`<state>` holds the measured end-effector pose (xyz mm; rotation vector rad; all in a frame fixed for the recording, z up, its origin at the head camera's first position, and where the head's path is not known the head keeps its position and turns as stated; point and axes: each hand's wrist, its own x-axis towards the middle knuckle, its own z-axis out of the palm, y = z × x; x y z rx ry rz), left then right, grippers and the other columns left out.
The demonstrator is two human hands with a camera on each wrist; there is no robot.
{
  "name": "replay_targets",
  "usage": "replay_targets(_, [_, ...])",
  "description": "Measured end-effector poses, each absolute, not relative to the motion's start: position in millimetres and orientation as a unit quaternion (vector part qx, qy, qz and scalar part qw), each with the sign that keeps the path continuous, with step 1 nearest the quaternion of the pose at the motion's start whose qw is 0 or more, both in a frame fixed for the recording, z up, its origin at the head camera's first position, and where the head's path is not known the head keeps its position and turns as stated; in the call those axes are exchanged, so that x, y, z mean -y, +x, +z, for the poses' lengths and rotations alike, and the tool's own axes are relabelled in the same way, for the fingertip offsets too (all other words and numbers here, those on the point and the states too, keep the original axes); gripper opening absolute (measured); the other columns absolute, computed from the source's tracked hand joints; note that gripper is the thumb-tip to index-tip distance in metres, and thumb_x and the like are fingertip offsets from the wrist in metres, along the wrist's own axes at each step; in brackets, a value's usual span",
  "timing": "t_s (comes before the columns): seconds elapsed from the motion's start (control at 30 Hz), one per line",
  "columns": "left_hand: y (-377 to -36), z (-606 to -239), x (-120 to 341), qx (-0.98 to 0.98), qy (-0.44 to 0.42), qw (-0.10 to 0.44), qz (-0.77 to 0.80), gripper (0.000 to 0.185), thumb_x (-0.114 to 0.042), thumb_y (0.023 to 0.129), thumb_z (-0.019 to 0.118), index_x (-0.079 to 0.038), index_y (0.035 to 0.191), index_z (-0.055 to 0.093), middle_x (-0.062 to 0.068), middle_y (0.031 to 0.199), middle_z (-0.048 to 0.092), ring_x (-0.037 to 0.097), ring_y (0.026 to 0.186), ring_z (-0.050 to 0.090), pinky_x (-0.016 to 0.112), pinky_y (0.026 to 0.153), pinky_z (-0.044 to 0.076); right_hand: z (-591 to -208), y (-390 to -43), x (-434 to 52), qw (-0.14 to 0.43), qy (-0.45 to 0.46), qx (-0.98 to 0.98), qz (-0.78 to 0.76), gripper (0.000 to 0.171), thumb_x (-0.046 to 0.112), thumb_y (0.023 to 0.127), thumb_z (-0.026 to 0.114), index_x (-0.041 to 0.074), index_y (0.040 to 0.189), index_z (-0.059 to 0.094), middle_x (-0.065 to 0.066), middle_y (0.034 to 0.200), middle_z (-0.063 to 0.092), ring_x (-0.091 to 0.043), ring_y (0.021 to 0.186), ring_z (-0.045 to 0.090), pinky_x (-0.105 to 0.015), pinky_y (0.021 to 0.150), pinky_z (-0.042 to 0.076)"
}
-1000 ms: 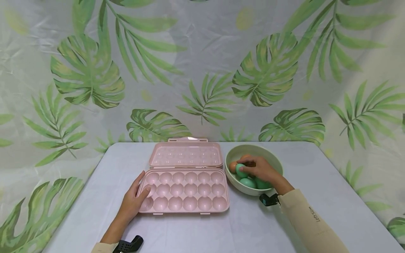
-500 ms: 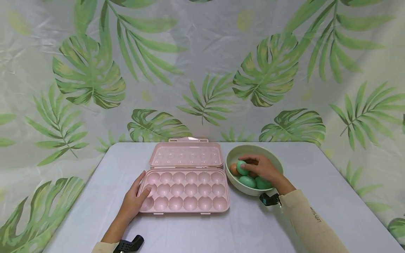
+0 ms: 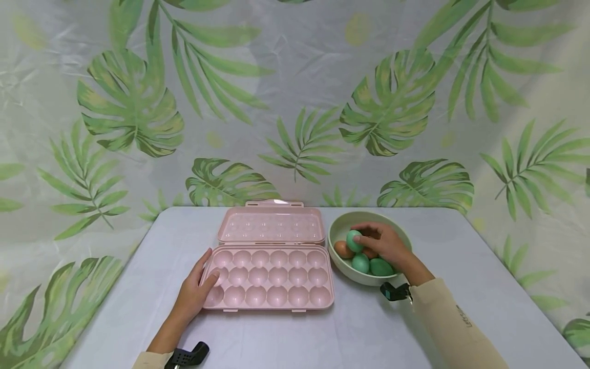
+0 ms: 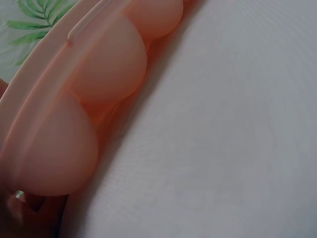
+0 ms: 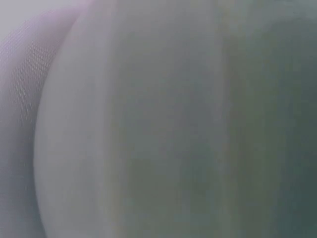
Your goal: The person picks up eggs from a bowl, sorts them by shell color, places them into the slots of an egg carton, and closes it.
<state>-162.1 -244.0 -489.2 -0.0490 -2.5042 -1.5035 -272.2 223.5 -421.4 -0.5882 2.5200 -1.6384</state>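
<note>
The right hand (image 3: 384, 243) pinches a smooth teal egg (image 3: 354, 240) just above the pale green bowl (image 3: 338, 225), over other eggs. The left hand (image 3: 195, 292) rests with relaxed fingers on the pink egg tray (image 3: 269, 279).

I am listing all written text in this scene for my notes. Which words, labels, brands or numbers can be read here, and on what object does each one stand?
Small dark print on the beige right sleeve, near the forearm: too small and tilted to read with certainty.
Pink egg tray, green bowl, eggs and leaf-print backdrop: no text visible.
The two wrist views show no text.
</note>
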Motion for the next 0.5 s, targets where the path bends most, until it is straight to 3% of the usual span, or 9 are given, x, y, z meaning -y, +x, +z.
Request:
replay_targets(0.1, [-162, -489, 244, 0.853, -0.018, 0.111, -0.509, 0.061, -0.027, 0.098, 0.054, -0.011, 0.152, 0.029, 0.013, 0.156, 0.030, 0.034, 0.141, 0.029, 0.048, 0.113, 0.023, -418, -270, -225, 0.033, -0.199, -0.820, -0.535, 0.039, 0.026, 0.090, 0.068, 0.005, 0.123, 0.063, -0.013, 0.117, 0.065, -0.017, 0.103, 0.061, -0.025, 0.086, 0.049])
replay_targets(0.2, [-161, -489, 245, 0.851, -0.031, 0.119, -0.511, 0.056, -0.022, 0.101, 0.048, -0.009, 0.152, 0.029, 0.013, 0.156, 0.029, 0.033, 0.143, 0.025, 0.025, 0.113, 0.022, -417, -269, -226, 0.030, -0.203, -0.816, -0.541, 0.040, 0.025, 0.091, 0.067, 0.003, 0.124, 0.062, -0.013, 0.118, 0.065, -0.018, 0.105, 0.061, -0.024, 0.088, 0.048])
replay_targets(0.3, [-161, -489, 245, 0.848, -0.047, 0.130, -0.512, 0.053, -0.017, 0.102, 0.044, -0.005, 0.151, 0.029, 0.015, 0.155, 0.029, 0.034, 0.143, 0.022, 0.004, 0.103, 0.015, -415, -267, -226, 0.027, -0.204, -0.812, -0.546, 0.041, 0.025, 0.091, 0.067, 0.002, 0.125, 0.061, -0.013, 0.120, 0.064, -0.017, 0.107, 0.061, -0.024, 0.089, 0.047])
replay_targets(0.5, [-162, -492, 244, 0.857, -0.049, 0.142, -0.494, 0.049, -0.014, 0.103, 0.041, -0.002, 0.149, 0.032, 0.017, 0.155, 0.030, 0.035, 0.143, 0.023, 0.001, 0.101, 0.012, -411, -260, -223, 0.023, -0.196, -0.818, -0.540, 0.043, 0.030, 0.090, 0.069, 0.009, 0.127, 0.063, -0.007, 0.126, 0.063, -0.018, 0.116, 0.056, -0.027, 0.095, 0.044])
